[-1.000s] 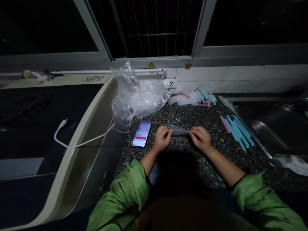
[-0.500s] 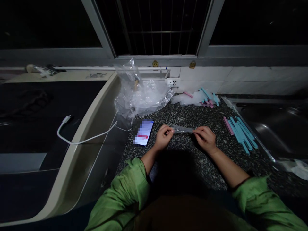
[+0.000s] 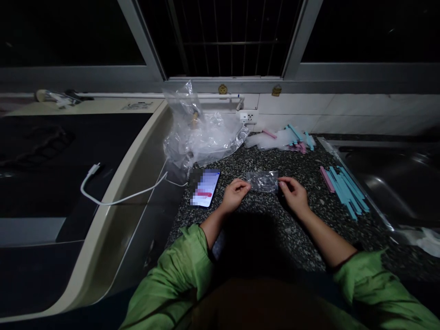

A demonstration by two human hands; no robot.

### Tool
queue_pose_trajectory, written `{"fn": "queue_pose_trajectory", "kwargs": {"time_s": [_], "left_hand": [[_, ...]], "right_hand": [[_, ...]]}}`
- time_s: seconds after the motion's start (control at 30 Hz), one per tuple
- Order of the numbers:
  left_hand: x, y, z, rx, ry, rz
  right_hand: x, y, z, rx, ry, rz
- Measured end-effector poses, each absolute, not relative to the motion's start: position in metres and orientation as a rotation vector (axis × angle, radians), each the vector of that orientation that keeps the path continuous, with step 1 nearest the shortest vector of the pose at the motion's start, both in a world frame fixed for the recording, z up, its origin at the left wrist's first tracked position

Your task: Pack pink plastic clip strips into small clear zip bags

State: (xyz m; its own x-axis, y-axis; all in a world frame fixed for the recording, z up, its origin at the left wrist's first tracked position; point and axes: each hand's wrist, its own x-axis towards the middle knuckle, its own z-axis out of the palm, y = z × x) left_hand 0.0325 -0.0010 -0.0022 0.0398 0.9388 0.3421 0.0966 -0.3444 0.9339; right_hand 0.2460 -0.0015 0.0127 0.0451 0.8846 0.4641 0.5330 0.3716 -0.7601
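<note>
A small clear plastic bag [image 3: 263,182] is stretched flat between my two hands, over the dark speckled counter. My left hand [image 3: 235,196] pinches its left edge between thumb and fingers. At the other end, my right hand [image 3: 294,196] is closed at the bag's right edge, with the fingertips touching the film. Left of my left hand lies a phone [image 3: 208,190] with its screen lit. To the right of my right hand, several light-blue strips [image 3: 346,190] lie in a loose pile beside a pink strip [image 3: 327,179].
A large heap of clear plastic bags [image 3: 215,140] sits by the wall below a socket [image 3: 248,117]. Farther right, more strips [image 3: 297,136] rest on small bags. A metal sink [image 3: 388,192] borders the right side. A white cable [image 3: 120,201] crosses the appliance [image 3: 113,215] at left.
The small bag was narrow and pulled taut edge-on; now it is spread wider, its face showing. My right hand's fingers have shifted slightly along its edge.
</note>
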Motion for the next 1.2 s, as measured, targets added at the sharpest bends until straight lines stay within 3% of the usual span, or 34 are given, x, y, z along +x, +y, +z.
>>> {"fn": "queue_pose_trajectory", "kwargs": {"time_s": [0.23,0.87,1.2], "left_hand": [[0.034,-0.001,-0.005,1.658,1.078,1.409],[0.031,-0.001,0.005,1.443,1.119,1.387],[0.034,-0.002,0.004,1.504,1.114,1.398]], "right_hand": [[0.243,0.0,0.008,-1.318,-1.602,0.715],[0.24,-0.005,0.013,-1.181,-1.815,0.573],[0.243,-0.008,0.026,-1.041,-1.822,0.314]]}}
